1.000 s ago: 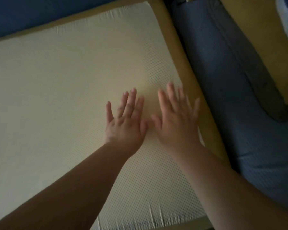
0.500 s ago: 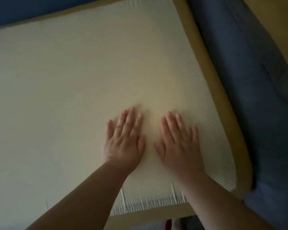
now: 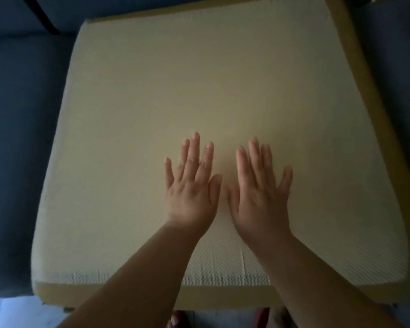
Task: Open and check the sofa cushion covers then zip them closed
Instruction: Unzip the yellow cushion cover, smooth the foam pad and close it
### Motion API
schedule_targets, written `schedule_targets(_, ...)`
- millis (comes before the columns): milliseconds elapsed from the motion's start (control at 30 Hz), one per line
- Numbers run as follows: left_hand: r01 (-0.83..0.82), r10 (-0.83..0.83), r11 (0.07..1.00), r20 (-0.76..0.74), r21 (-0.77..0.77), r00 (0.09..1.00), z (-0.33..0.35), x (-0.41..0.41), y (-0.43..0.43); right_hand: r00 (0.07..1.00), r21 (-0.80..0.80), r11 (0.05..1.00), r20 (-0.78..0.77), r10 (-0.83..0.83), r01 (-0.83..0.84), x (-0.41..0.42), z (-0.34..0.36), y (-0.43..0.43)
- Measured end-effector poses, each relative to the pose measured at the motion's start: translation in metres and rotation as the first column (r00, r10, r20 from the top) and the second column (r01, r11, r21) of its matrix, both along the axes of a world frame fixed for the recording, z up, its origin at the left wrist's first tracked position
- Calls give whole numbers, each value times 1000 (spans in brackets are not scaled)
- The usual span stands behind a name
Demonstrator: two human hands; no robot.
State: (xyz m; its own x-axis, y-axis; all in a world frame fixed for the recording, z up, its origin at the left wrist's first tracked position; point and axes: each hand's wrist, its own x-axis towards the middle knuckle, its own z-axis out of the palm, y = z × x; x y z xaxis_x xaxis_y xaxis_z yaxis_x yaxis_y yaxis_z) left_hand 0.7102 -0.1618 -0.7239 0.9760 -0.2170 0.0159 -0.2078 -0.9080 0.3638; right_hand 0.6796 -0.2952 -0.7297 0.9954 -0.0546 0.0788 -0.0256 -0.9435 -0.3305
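I saw my left hand (image 3: 191, 192) and right hand (image 3: 260, 195) side by side, fingers straight, pressed flat on the bare cream foam cushion (image 3: 152, 114), gripping nothing.

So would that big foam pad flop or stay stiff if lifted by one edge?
Probably bends gently rather than flops: the foam pad looks thick along its front edge. Likely light for its size, being foam. The dimpled top under the left hand and right hand should grip, not slip.
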Motion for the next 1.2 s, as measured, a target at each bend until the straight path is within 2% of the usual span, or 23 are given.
schedule_targets(67, -64, 65, 997, -19, 48, 998, -9, -9, 36, 996, 30, 995, 25, 90, -90, 3, 3, 33)
schedule_targets(133, -75, 87, 991, -112, 114, 990, -23, -20, 74, 982, -26, 984, -70, 176, -178, 3, -13, 64)
schedule_targets(200, -18, 35, 992, -135, 121, 990, -27, -24, 103, 969, -62, 980, -173, 174, -187, 1, -24, 82)
schedule_targets(267, -68, 73, 994, -47, 85, 996, -15, -18, 119, 982, -27, 987, -109, 152, -156, 7, -18, 97)
schedule_targets(367, -264, 257, 959, 72, 103, 964, 6, -17, 152, 969, 5, 970, 37, 243, -244, 12, 5, 136)
schedule_targets(400, -311, 309, 942, 41, 125, 950, 3, -22, 169, 956, 13, 956, 31, 291, -292, 10, 3, 153)
schedule_targets(467, -316, 350, 922, -137, 224, 927, -9, -35, 192, 932, -35, 932, -58, 359, -361, 1, -14, 175)
schedule_targets(500, -291, 350, 919, -209, 265, 913, -17, -41, 204, 918, -89, 916, -114, 380, -391, -4, -25, 186)
schedule_targets(567, -270, 335, 925, -241, 267, 911, -27, -46, 209, 902, -164, 893, -191, 388, -419, -8, -41, 186)
schedule_targets(733, -259, 301, 942, -194, 215, 934, -31, -45, 213, 917, -190, 900, -155, 368, -393, -4, -43, 189)
schedule_targets(967, -241, 279, 953, -225, 182, 934, -26, -45, 214, 923, -198, 904, -158, 352, -379, -6, -42, 191)
schedule_targets(1033, -206, 229, 968, -168, 143, 959, -15, -54, 212, 927, -132, 920, -120, 355, -370, -8, -29, 188)
schedule_targets(1133, -133, 131, 987, 32, 89, 991, -1, -76, 195, 952, -72, 951, 37, 304, -301, -29, -11, 168)
schedule_targets(1200, -112, 112, 986, 8, 121, 994, -6, -94, 183, 951, -126, 944, 19, 309, -304, -55, -14, 144)
